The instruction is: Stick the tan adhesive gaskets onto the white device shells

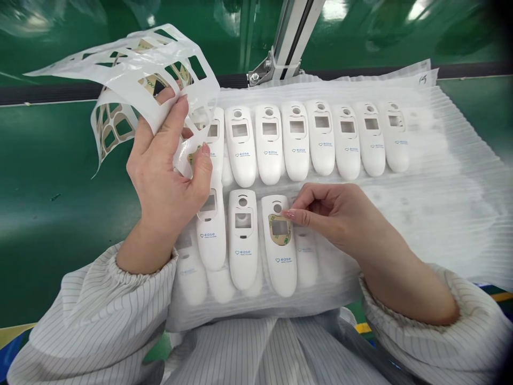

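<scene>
My left hand (164, 174) is raised and closed round a curled white backing sheet (100, 71) with cut-out windows and several tan adhesive stickers on it. Between my right thumb and fingers, my right hand (340, 216) pinches the upper edge of a tan ring-shaped adhesive sticker (281, 240). The sticker lies around the display window of a white plastic housing (282, 278) printed "ease". Left of that housing lie another white housing (243, 270) and one more (212, 248), partly hidden under my left hand.
A row of white housings (269, 166) lies behind, on a translucent foam sheet (401, 224). More housings show faintly beneath the foam. An aluminium post (294, 37) with a metal bracket (262, 72) stands at the back. Green table surface (52, 160) extends to the left.
</scene>
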Action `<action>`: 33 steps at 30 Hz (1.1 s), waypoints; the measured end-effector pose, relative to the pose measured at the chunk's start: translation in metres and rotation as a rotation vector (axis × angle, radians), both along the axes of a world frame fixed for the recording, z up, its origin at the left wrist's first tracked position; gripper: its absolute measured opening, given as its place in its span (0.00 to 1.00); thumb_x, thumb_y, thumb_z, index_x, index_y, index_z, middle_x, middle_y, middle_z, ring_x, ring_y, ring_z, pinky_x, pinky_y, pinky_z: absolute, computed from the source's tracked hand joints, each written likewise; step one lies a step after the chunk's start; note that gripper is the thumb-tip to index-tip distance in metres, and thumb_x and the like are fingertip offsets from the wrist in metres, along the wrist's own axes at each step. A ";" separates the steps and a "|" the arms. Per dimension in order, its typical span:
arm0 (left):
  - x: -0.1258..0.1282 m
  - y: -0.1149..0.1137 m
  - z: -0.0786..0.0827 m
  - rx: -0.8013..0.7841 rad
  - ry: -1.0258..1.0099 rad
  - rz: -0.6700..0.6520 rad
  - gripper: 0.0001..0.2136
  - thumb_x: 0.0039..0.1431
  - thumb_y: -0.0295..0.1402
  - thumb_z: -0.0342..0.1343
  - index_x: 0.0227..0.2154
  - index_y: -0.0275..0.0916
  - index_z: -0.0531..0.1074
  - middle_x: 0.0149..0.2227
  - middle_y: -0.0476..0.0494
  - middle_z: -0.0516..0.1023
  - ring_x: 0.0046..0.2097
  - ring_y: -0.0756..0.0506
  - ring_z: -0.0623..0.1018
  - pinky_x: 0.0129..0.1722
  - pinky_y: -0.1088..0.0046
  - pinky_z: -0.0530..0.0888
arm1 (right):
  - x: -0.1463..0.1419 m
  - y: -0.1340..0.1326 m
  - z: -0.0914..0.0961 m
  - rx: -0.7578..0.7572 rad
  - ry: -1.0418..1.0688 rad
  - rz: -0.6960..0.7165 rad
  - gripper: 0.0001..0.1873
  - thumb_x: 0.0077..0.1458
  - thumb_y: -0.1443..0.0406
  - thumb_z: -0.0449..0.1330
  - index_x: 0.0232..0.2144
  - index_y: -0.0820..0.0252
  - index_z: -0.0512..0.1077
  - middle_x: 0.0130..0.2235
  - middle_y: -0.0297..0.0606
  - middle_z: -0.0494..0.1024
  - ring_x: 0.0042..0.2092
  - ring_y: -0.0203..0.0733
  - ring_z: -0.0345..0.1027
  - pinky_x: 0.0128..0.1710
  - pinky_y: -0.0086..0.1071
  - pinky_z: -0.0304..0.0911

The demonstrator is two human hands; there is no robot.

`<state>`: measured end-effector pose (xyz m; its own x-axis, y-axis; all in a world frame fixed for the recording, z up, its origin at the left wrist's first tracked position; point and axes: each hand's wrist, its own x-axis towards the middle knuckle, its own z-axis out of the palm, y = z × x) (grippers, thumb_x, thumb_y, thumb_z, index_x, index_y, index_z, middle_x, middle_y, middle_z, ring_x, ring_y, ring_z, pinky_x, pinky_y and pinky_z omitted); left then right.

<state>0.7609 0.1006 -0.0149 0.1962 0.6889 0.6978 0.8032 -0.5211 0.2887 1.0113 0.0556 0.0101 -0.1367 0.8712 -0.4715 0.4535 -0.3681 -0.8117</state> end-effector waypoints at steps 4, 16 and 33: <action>0.000 -0.002 0.000 -0.004 0.002 0.017 0.23 0.59 0.31 0.57 0.56 0.27 0.66 0.59 0.33 0.70 0.59 0.37 0.71 0.59 0.55 0.68 | -0.001 -0.001 -0.001 0.006 -0.018 -0.006 0.15 0.45 0.52 0.67 0.21 0.55 0.72 0.26 0.38 0.76 0.29 0.41 0.67 0.26 0.36 0.61; 0.005 -0.001 0.001 -0.001 -0.074 0.042 0.22 0.58 0.32 0.57 0.56 0.32 0.67 0.59 0.37 0.70 0.59 0.37 0.71 0.59 0.55 0.70 | -0.010 -0.008 -0.005 0.239 -0.167 0.070 0.18 0.47 0.63 0.68 0.41 0.54 0.72 0.30 0.32 0.71 0.30 0.38 0.64 0.32 0.34 0.62; 0.007 -0.004 0.001 -0.005 -0.151 0.130 0.24 0.60 0.29 0.54 0.60 0.39 0.64 0.57 0.35 0.72 0.56 0.38 0.74 0.53 0.59 0.75 | 0.072 0.113 0.037 0.221 0.292 -0.366 0.11 0.54 0.62 0.65 0.33 0.62 0.69 0.28 0.31 0.74 0.25 0.31 0.67 0.26 0.27 0.67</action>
